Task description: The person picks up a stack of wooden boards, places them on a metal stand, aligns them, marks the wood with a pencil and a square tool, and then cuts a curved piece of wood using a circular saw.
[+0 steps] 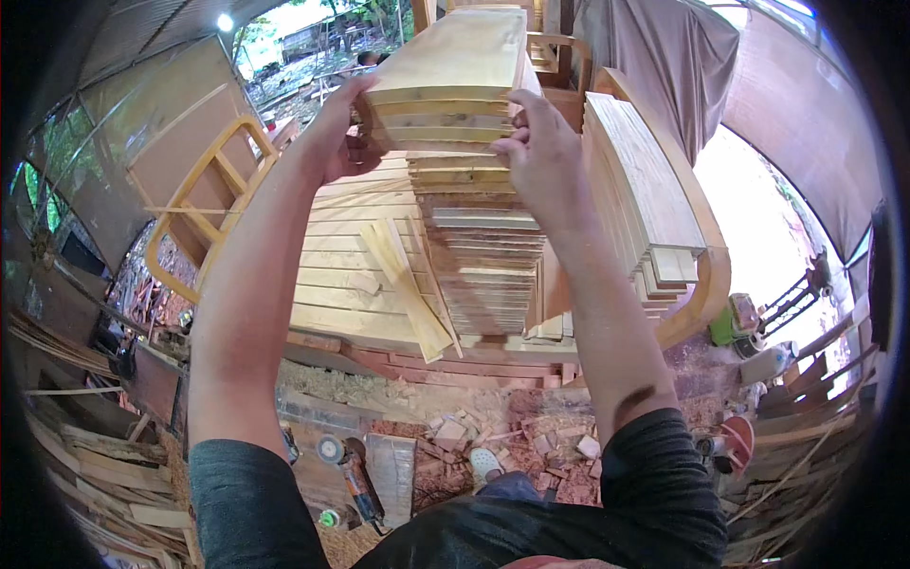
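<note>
Boards sit between left fingers and right fingers, held at near corners.

Dark tee w/ short slvs, L slv & R slv ending nr elbows; bluish pants, partly hid; pale perforated clog; L hand, R hand bare.

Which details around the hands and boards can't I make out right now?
All in the head view:
- Bare left hand: exact fingertip contact lost to blur.
- Thin brown wooden boards: far ends hidden beneath the smooth pale wooden top board.
- Pale slatted wooden platform: left part hidden by the left forearm.
- Small orange-and-black power tool: switch too small to tell.
- White perforated shoe: rear covered by dark blue trousers.
</note>
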A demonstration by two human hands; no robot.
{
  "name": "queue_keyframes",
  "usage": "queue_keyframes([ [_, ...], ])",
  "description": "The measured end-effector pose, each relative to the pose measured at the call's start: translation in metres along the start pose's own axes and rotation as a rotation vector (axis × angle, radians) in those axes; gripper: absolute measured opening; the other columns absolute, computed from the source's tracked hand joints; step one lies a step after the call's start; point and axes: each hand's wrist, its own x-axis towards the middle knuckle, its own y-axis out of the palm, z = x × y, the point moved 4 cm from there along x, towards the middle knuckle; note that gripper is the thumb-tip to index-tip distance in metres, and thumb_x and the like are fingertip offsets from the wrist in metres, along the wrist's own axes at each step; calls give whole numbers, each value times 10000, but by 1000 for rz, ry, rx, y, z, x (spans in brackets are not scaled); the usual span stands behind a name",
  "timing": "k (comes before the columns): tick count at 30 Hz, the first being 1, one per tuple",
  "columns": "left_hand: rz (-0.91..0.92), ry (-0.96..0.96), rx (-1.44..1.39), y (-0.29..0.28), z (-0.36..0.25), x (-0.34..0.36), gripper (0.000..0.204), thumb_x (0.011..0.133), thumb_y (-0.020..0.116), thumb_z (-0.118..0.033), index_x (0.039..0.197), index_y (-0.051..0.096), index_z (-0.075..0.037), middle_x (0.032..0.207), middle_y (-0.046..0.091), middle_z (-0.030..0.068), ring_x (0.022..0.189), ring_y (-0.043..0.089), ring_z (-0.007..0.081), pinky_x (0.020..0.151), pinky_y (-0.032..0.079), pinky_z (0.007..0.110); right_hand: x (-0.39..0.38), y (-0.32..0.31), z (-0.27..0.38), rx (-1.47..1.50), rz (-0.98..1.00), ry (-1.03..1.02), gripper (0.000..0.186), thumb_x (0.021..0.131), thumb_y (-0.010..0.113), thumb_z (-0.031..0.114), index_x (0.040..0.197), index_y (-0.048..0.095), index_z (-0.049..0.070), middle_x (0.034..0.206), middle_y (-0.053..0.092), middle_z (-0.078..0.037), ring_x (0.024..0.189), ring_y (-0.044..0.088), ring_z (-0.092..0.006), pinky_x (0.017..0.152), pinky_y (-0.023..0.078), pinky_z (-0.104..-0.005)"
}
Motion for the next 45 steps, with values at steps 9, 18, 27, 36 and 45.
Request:
queue_keyframes([
  [9,64,135,-232,32,-3,-14,633,891,645,-600,1306,533,-135,1143,600,100,1026,611,226,841,525,386,-4,-8,-1,111,-40,80,598,799,796,-45,1324,558,115,1006,636,-129,862,650,-214,799,561,-368],
  [18,46,23,-112,27,17,-92,694,847,639,-653,1286,524,-127,1068,592,128,850,625,226,695,421,346,-65,-51,6,652,-122,301,383,950,744,139,1257,570,-12,1011,635,-65,930,630,-135,879,554,-343],
  [27,-64,8,-167,-59,91,-304,724,919,621,-587,1425,485,-88,1202,659,97,936,693,233,670,515,349,-102,23,-1,1215,14,712,462,1000,639,391,1283,606,28,1144,695,-136,1000,672,-209,905,558,-368],
  [36,-22,69,-55,-117,200,-498,592,945,680,-435,1352,628,-9,1135,709,48,1063,626,123,933,473,294,-156,39,133,1283,188,687,514,999,608,441,1295,600,21,1168,689,-148,1020,673,-237,919,557,-382],
  [45,-230,367,-74,-188,301,-755,632,877,768,-393,1338,643,22,1099,711,71,1045,620,118,915,483,293,-285,73,364,1303,535,628,567,998,578,491,1306,593,14,1192,683,-159,1040,674,-264,933,556,-397],
])
